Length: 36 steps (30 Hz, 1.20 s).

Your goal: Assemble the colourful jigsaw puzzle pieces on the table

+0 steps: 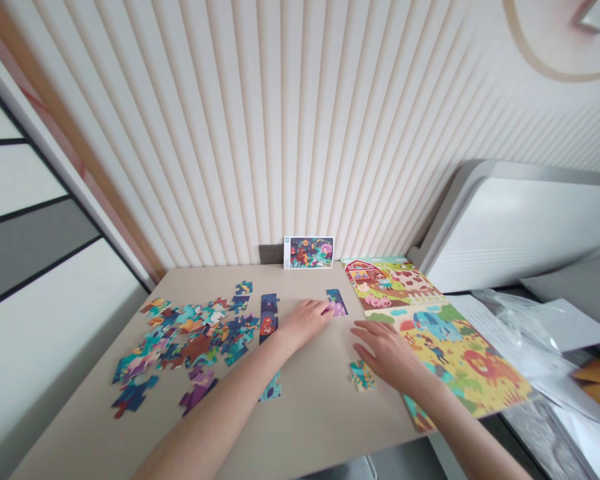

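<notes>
Head-worn view facing forward and down, close above the left hand (pixel 305 323) and right hand (pixel 387 353)

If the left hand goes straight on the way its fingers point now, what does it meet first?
Most likely the puzzle piece with a purple creature, right at the fingertips of the left hand; this view cannot show whether they already touch. Past it lies the farm-scene puzzle board.

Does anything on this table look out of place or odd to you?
The illustrated farm puzzle board sits askew at the table's right side, its right corner appearing to overhang the edge, unlike the loose jigsaw pieces.
</notes>
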{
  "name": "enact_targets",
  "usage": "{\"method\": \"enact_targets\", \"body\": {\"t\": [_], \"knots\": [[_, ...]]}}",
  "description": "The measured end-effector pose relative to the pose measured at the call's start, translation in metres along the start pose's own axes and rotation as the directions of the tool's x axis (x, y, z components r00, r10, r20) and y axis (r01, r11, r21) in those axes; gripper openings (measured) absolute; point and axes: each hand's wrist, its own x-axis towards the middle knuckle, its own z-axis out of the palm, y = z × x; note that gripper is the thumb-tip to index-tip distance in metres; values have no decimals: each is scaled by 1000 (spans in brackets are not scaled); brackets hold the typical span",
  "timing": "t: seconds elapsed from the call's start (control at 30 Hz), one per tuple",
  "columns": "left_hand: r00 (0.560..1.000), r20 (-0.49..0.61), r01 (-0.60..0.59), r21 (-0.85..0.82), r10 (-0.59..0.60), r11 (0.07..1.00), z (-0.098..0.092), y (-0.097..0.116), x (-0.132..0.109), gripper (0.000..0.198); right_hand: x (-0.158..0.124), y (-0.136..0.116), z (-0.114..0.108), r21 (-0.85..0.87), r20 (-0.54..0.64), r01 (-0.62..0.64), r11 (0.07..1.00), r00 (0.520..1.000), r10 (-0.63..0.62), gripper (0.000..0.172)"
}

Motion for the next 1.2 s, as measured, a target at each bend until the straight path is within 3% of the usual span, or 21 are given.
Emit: {"method": "enact_targets", "body": {"t": [0.13,0.27,0.47,0.6,0.8,1.0,1.2], "knots": [[997,-18,72,-67,-74,995,3,2,2,32,64,40,13,114,105,40,993,993,-52,49],[992,-43,117,-65,-120,991,6,1,0,33,92,58,34,227,121,92,969,985,-122,52],[994,-26,101,-45,-102,994,8,-2,-3,31,84,57,53,243,40,94,966,993,-106,44],[995,-22,94,-49,-95,994,8,-3,-3,32,82,55,53,224,23,110,968,993,-118,42],[994,-48,95,-60,-98,994,11,-4,-2,28,83,56,56,278,16,73,958,997,-80,52],[992,-68,104,-35,-106,994,11,-2,0,28,82,53,53,240,6,125,963,991,-130,45],[992,-111,64,85,-54,994,-11,4,-13,28,82,57,56,252,-24,121,960,993,-119,50]]}}
